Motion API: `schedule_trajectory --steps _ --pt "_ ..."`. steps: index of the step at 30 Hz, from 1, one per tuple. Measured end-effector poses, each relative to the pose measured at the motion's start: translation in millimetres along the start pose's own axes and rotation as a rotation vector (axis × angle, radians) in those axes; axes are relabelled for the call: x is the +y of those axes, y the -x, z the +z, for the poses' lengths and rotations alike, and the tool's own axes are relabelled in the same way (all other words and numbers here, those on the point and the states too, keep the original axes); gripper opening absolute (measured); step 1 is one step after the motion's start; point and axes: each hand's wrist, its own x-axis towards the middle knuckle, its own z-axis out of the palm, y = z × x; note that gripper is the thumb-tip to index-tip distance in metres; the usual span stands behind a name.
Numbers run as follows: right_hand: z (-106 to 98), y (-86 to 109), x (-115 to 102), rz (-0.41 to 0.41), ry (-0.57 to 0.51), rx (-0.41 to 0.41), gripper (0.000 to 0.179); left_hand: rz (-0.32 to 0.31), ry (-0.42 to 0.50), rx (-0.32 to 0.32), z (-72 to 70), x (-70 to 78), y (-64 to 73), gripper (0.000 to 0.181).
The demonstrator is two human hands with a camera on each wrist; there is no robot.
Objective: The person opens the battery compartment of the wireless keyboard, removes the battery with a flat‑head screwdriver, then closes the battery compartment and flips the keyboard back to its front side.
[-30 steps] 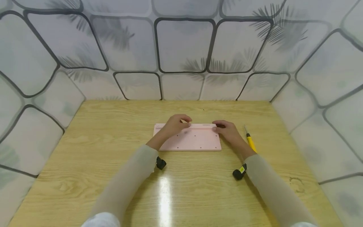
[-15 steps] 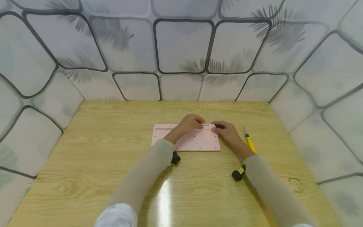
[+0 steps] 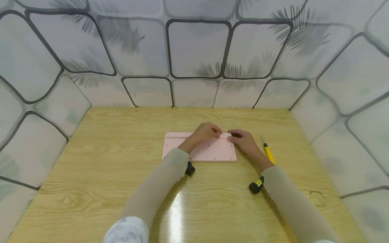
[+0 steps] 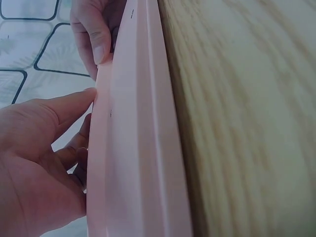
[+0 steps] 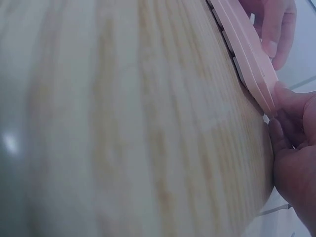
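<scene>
A pink keyboard (image 3: 212, 152) lies upside down on the table, its back and small screws facing up in the head view. Dark-edged keys show along its underside in the right wrist view. My left hand (image 3: 203, 134) reaches across the back and pinches the far long edge, right of the middle; its thumb lies on that edge in the left wrist view and the other fingers are partly hidden behind it. With thumb and fingers, my right hand (image 3: 244, 142) grips the far right corner. The two hands are close together but apart.
A yellow screwdriver (image 3: 268, 152) with a black collar and metal shaft lies right of the right hand, partly hidden by the forearm. Patterned walls (image 3: 197, 50) stand at the wooden table's (image 3: 91, 168) back and sides.
My left hand has slid right along the keyboard's far edge, toward the right hand, with most of that movement in the first half second. The right hand keeps its place at the corner.
</scene>
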Motion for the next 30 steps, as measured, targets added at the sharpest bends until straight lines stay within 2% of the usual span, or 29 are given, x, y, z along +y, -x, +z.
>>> schedule_trajectory --steps 13,22,30 --pt "2.4 -0.4 1.3 -0.007 -0.022 0.009 0.043 -0.007 0.019 -0.007 1.5 -2.3 -3.4 0.021" --pt "5.1 2.3 0.0 -0.046 -0.023 0.019 0.042 -0.015 -0.044 -0.011 2.0 -0.8 -1.0 0.021" --pt "5.4 2.2 0.8 -0.023 -0.009 0.019 0.042 -0.001 0.02 -0.023 3.6 -4.5 -5.4 0.02"
